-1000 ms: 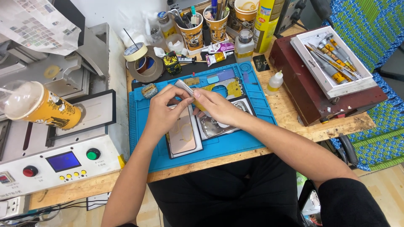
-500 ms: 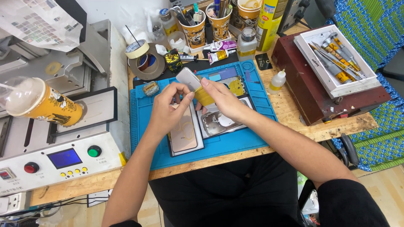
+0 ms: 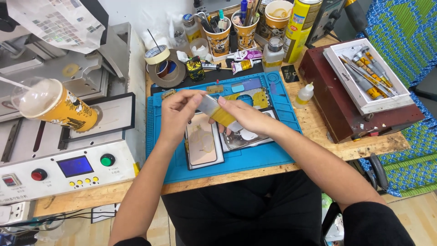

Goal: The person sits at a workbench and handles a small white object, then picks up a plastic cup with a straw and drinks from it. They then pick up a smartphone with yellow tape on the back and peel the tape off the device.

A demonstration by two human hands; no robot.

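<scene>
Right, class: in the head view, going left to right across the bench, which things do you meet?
Tipped yellow cup → green button → left hand → right hand → small dropper bottle → white tray of tools.

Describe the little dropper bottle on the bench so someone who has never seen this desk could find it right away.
Start at the blue work mat on the wooden bench, then look just off its right edge, before the dark red box. There stands the small dropper bottle, upright and alone: clear, with pale yellow liquid and a white pointed tip, far smaller than the tall yellow spray can behind it.
</scene>
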